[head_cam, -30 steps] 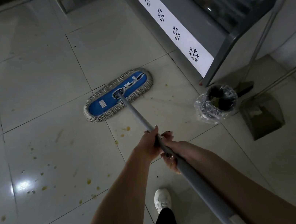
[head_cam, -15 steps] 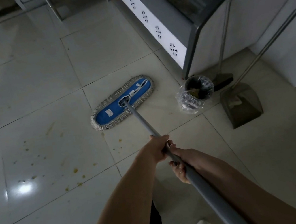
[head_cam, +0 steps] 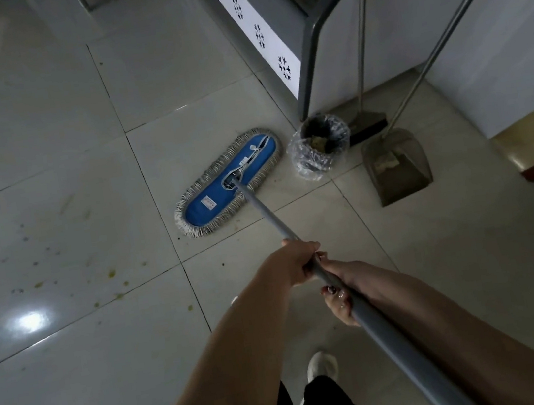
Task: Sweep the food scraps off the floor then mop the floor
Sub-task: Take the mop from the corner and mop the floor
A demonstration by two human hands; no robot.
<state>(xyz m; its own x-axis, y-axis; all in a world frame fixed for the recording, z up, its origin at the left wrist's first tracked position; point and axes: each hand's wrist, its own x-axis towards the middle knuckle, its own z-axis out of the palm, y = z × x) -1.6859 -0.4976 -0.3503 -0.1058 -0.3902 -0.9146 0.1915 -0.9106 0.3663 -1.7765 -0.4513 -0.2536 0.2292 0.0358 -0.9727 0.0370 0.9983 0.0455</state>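
Down on the pale tiled floor (head_cam: 50,200), the blue flat mop head (head_cam: 222,188) is lying flat just beside the plastic-lined bin (head_cam: 321,156), with the dustpan (head_cam: 400,175) standing further right. Both hands are driving the grey handle (head_cam: 269,215): the left hand (head_cam: 297,263) is wrapping round it higher up, the right hand (head_cam: 342,289) is gripping just below, fingers (head_cam: 335,299) curled round the pole. Judging by the yellowish specks (head_cam: 110,273) dotting the tiles off to the left, plenty of floor is waiting, so the pad should be staying flat, travelling in overlapping passes toward them and steering clear of the bin.
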